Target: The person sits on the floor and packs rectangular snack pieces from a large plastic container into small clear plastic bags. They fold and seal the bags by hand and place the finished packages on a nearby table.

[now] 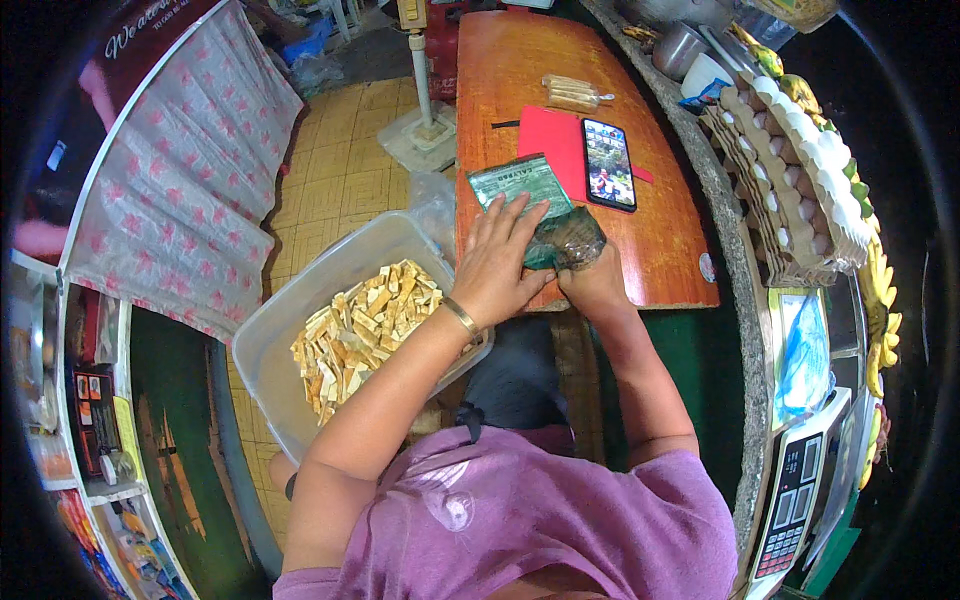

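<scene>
At the near edge of a wooden table (592,45), my left hand (499,251) rests palm down with fingers spread on a flat green plastic packet (521,184) that bears writing. A crumpled dark, glossy plastic bundle (577,236) joins or overlaps the packet's near end. My right hand (596,281) is closed at the bundle's near right side; its fingertips are hidden. Below my left forearm stands a translucent plastic tub (262,360) holding many pale yellow cut strips (367,322). A small clear bag of similar sticks (574,94) lies farther back on the table.
A lit phone (609,165) in a red flip case (547,142) lies behind the packet. Along the right ledge are stacked egg trays (787,180), bananas (877,300) and a digital scale (791,487). A floral curtain (180,180) hangs left; a stand's base (420,135) is on the floor.
</scene>
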The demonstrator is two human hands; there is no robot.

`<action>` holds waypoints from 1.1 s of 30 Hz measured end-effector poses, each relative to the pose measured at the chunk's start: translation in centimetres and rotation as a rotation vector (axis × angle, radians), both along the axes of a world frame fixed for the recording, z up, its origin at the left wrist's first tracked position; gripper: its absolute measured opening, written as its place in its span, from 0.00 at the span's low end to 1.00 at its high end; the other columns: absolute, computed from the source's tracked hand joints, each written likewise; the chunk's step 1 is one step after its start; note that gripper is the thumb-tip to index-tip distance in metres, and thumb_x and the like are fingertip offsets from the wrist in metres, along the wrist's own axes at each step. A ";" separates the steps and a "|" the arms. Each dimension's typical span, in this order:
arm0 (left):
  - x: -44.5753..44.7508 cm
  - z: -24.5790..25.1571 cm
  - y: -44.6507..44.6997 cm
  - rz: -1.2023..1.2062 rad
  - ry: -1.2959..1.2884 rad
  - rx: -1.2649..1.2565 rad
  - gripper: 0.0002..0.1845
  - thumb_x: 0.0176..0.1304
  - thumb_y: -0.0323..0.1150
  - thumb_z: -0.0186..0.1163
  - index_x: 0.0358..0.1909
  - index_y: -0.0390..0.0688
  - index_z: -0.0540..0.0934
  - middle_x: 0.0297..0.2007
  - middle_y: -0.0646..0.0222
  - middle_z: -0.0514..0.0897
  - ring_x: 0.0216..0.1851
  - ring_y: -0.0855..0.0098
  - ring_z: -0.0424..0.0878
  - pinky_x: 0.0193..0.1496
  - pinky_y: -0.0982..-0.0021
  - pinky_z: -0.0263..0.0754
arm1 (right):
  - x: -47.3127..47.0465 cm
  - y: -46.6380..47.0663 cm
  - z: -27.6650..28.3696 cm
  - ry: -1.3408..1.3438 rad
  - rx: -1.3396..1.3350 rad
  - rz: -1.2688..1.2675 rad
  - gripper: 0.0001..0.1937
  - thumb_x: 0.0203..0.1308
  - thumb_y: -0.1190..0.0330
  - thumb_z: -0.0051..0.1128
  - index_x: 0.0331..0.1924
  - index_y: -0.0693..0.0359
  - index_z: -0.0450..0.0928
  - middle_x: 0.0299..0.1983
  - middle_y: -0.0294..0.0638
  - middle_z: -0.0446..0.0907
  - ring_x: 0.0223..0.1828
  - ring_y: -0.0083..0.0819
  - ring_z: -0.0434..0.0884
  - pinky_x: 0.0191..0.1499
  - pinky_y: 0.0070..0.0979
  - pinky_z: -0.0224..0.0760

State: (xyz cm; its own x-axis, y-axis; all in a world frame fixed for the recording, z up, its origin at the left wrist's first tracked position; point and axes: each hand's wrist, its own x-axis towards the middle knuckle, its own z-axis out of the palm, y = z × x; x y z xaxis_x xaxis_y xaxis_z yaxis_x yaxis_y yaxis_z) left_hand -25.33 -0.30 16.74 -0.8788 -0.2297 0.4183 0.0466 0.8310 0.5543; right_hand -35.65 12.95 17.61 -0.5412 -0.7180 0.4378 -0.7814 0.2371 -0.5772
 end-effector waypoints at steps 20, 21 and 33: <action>-3.5 0.7 -0.3 -0.136 -0.014 -0.327 0.41 0.50 0.51 0.68 0.67 0.53 0.66 0.69 0.59 0.63 0.72 0.49 0.53 0.71 0.46 0.46 | 0.1 2.2 2.1 -0.109 0.064 -0.043 0.17 0.51 0.77 0.58 0.48 0.58 0.79 0.46 0.47 0.82 0.49 0.46 0.80 0.50 0.35 0.74; -3.7 0.5 -0.6 -0.137 -0.102 -0.302 0.41 0.50 0.51 0.67 0.67 0.53 0.67 0.69 0.59 0.63 0.72 0.49 0.53 0.72 0.46 0.46 | 0.1 2.3 2.2 -0.073 0.065 -0.031 0.17 0.51 0.77 0.58 0.48 0.58 0.79 0.46 0.48 0.82 0.49 0.47 0.80 0.50 0.36 0.74; -4.3 -0.3 -0.2 0.082 -0.149 -0.249 0.39 0.51 0.49 0.66 0.66 0.53 0.67 0.69 0.55 0.62 0.71 0.48 0.54 0.71 0.46 0.47 | -0.8 4.0 3.9 0.329 -0.026 0.060 0.11 0.48 0.80 0.56 0.39 0.64 0.80 0.36 0.49 0.81 0.38 0.49 0.80 0.42 0.38 0.75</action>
